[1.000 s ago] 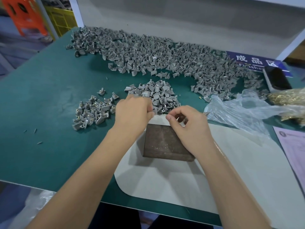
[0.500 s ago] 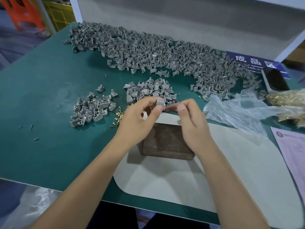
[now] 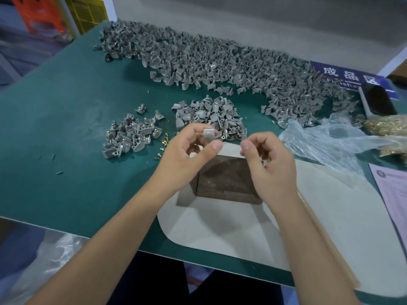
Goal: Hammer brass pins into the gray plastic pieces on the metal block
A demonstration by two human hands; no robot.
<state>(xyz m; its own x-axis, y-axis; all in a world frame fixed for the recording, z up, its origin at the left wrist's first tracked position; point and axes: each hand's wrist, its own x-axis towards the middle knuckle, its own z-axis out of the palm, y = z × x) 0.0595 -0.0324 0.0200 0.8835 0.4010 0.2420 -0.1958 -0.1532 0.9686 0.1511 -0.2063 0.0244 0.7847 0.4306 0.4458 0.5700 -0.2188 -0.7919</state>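
Hands (image 3: 269,160) parted since before — curved gray plastic piece (image 3: 208,134) in left-hand (image 3: 189,150) grip.

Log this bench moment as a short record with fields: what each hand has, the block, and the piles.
left hand: pinches one gray plastic piece
right hand: fingers curled, contents too small to tell
metal block: bare on top, on pale mat
loose brass pins: beside small pile of pinned pieces
large gray pile: along far edge

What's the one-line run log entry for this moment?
left hand pinches gray piece | right hand curled, contents unclear | metal block bare | no hammer seen
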